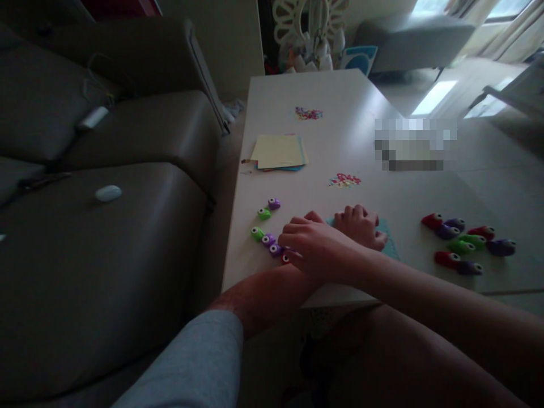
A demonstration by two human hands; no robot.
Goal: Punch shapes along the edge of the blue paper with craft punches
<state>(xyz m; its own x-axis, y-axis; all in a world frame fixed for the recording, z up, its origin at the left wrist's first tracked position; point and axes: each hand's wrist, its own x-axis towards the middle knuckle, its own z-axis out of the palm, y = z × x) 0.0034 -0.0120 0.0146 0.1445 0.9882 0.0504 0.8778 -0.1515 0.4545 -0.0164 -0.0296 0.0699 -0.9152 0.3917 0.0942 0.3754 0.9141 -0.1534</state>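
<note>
My arms cross over the table's near edge, the bare right forearm lying above the grey-sleeved left one. My left hand [361,226] is on a teal sheet of paper [389,235], fingers bent and pressed onto it; anything beneath the palm is hidden. Over to the left, my right hand [312,241] is palm down with fingers and thumb apart, above a red craft punch [285,259] that it partly covers. Beside it are purple punches [268,240] and a green punch [256,233], each with a round eye. Another purple punch [274,203] and green punch [264,213] sit farther back.
Several red, purple and green punches [465,245] are grouped at the right. A stack of coloured paper [278,152] lies at the left edge. Small cut paper bits form a near pile [344,180] and a far pile [309,113]. A brown sofa [127,238] stands left.
</note>
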